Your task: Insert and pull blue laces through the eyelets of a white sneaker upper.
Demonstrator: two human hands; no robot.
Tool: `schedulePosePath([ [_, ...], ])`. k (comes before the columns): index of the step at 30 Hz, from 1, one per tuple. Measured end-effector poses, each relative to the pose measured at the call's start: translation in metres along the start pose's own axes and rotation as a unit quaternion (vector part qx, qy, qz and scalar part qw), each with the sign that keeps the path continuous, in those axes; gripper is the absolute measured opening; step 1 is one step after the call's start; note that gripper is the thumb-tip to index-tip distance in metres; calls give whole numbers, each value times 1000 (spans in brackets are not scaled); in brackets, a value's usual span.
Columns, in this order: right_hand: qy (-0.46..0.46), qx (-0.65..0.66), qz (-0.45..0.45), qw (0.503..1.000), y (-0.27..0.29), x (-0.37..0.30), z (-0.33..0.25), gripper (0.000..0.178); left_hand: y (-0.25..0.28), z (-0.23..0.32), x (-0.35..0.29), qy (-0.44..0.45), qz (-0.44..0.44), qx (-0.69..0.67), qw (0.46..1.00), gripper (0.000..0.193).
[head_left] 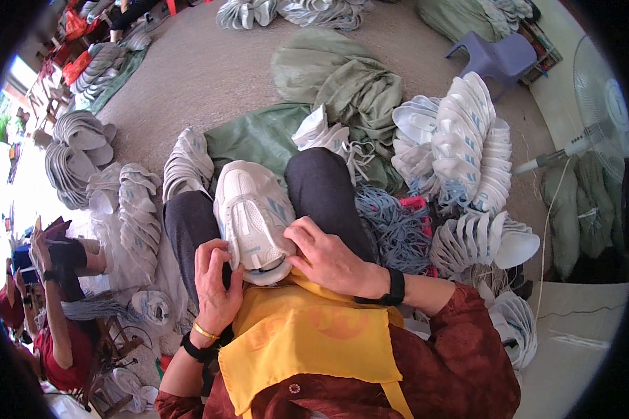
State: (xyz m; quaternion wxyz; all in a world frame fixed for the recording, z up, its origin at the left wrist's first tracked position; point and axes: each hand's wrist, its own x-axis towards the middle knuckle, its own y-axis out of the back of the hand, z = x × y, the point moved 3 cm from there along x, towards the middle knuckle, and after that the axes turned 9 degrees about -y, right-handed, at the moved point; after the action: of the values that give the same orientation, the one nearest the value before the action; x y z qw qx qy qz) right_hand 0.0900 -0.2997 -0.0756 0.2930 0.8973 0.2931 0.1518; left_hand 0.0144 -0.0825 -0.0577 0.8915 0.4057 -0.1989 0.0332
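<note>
Pinching the near end of a white shoe upper (253,195), both hands worked above a yellow apron (314,342) spread over the lap. The left hand (218,283), with a yellow bracelet (206,330) at its wrist, gripped the left edge between thumb and curled fingers; the right hand (328,258) was closed on the right edge. The shoe upper lay between the dark-trousered knees, toe pointing away. Just beyond the right knee, blue laces (391,227) were heaped against a pink basket (427,227), near nested white uppers (461,133). A co-worker in red (63,346) sat off to the left. Farther on, a green sheet (255,140) lay on the floor beneath a bunched green sack (335,77). Beyond stood a purple stool (500,56), with a fan (611,105) at the right.
</note>
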Motion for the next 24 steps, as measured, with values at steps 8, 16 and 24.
schedulePosePath([
  [8, -102, 183, 20, 978, 34, -14, 25, 25, -3, -4, 0, 10, -13, -3, 1000, 28],
  [16, -326, 63, 145, 932, 68, -70, 218, 13, -5, -9, 0, 39, -25, -17, 999, 31],
  [24, -291, -165, 101, 937, 18, -86, 353, 14, -4, -9, 3, 46, -40, -12, 998, 31],
])
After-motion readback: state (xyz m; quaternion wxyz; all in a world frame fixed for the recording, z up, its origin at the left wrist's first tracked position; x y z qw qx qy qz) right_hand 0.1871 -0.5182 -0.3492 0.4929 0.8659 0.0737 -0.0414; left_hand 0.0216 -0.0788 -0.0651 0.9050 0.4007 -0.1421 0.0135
